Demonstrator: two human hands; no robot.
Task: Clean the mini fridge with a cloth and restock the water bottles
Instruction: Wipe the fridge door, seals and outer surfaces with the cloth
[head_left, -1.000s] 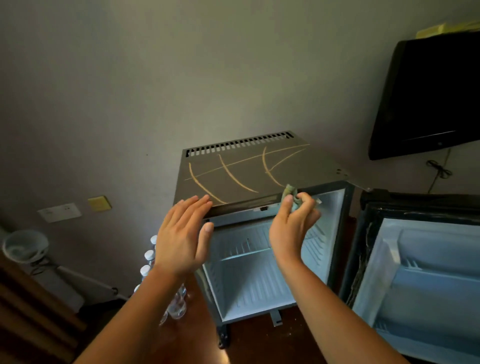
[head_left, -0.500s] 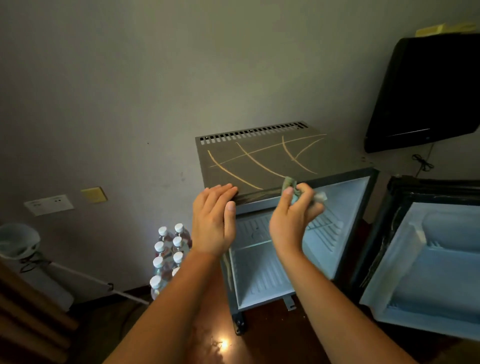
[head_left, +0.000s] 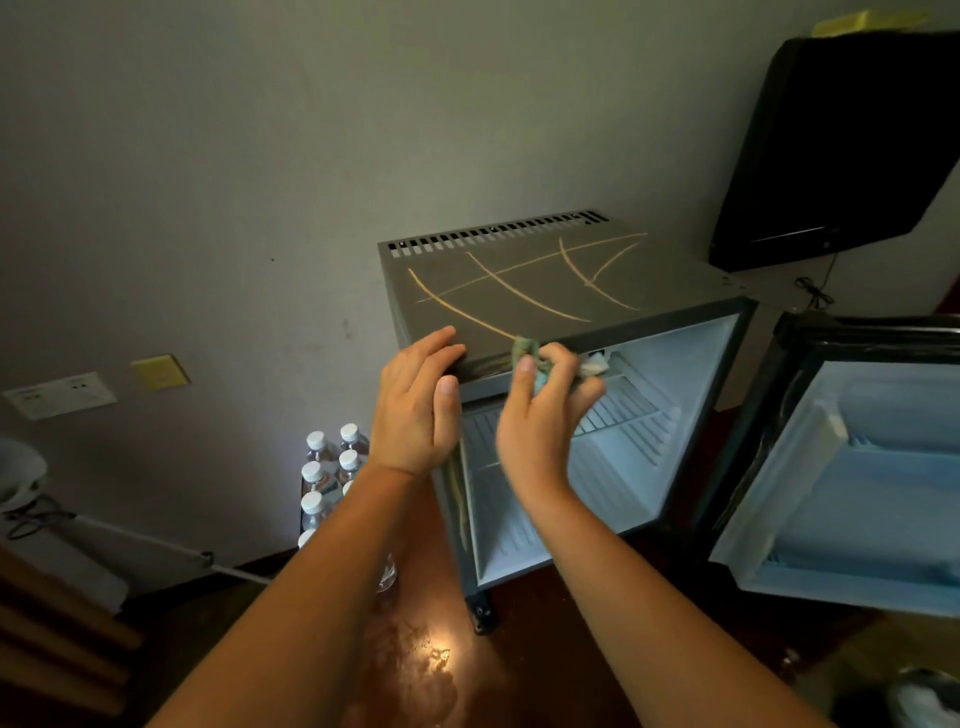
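The grey mini fridge (head_left: 545, 291) stands open against the wall, its top marked with tan curved lines. Its door (head_left: 852, 467) is swung out to the right. The white inside with a wire shelf (head_left: 618, 415) holds nothing. My left hand (head_left: 418, 410) rests with straight fingers on the front left edge of the top. My right hand (head_left: 540, 410) grips a bunched green cloth (head_left: 524, 351) against the top front edge. Several capped water bottles (head_left: 327, 473) stand on the floor left of the fridge, partly hidden by my left arm.
A black television (head_left: 841, 145) hangs on the wall above the fridge door. A socket plate (head_left: 60, 395) and a yellow note (head_left: 158, 371) are on the wall at left. White lamp and cable lie at far left. The dark floor reflects a light spot.
The view has drawn closer and shifted left. My left hand has settled onto the fridge's top edge. My right hand with the cloth has slid slightly left along the front edge.
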